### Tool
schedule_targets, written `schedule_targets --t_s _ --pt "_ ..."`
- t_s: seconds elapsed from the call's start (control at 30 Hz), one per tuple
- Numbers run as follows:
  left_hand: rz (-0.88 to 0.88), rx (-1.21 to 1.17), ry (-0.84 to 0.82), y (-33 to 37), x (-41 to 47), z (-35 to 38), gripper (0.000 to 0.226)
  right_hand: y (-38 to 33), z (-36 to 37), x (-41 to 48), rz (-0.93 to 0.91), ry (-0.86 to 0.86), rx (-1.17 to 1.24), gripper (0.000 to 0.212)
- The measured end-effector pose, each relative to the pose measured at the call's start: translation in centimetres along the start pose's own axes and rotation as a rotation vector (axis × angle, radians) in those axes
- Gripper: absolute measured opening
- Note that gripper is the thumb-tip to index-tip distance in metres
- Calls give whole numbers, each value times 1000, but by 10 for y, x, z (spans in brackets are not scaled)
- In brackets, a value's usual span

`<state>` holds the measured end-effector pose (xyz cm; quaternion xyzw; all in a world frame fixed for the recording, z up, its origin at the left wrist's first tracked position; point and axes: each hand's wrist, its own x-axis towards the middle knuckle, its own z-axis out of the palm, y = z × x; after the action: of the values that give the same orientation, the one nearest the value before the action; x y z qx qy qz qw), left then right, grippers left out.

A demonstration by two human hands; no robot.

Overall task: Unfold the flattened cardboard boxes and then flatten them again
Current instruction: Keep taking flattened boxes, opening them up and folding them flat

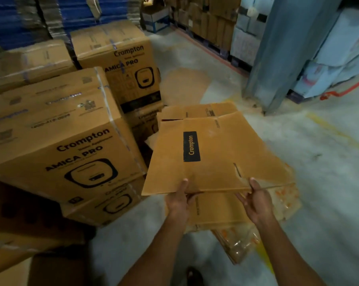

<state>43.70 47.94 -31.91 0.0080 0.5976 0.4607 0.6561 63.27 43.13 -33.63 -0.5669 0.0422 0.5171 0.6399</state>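
A flattened brown cardboard box (215,153) with a black "Crompton" label is held flat above the floor in the middle of the view. My left hand (178,201) pinches its near edge, thumb on top and fingers underneath. My right hand (257,201) grips the same edge further right, thumb on top, fingers below. Under the held box lies another flattened box (213,211) on the floor, and a further flat piece (199,111) shows beyond its far edge.
Several assembled "Crompton Amica Pro" boxes (63,145) are stacked at the left. A blue steel column (277,54) stands at the right rear. Clear plastic-wrapped packs (242,246) lie under the flat boxes. Stacked cartons (207,19) line the back wall.
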Motion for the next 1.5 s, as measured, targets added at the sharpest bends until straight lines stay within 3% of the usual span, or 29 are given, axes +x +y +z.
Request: schedule_targets --t_s 0.17,0.37,0.53,0.7,0.83,0.97,1.17,1.33,1.5 --pt "-185 49 42 -46 32 -15 50 31 -42 31 130 122 8 13" --pt "-274 248 62 -79 79 -32 43 64 -64 60 293 223 -50 10" --pt "-334 155 63 -84 94 -47 58 76 -65 67 364 195 -52 22" --pt "-356 137 59 -78 93 -61 69 82 -63 59 377 245 110 37" --pt "-352 115 35 -68 92 -70 79 89 -56 53 390 234 16 12" --pt "-312 98 22 -48 91 -80 77 96 -30 44 396 132 -83 3" --pt "-183 4 9 7 79 -131 61 125 49 25 313 -60 -234 14" --pt "-5 0 105 54 59 -222 31 191 129 -12 356 -337 -489 30" --pt "83 -69 322 76 32 -349 43 293 203 -85 425 -658 -849 15"
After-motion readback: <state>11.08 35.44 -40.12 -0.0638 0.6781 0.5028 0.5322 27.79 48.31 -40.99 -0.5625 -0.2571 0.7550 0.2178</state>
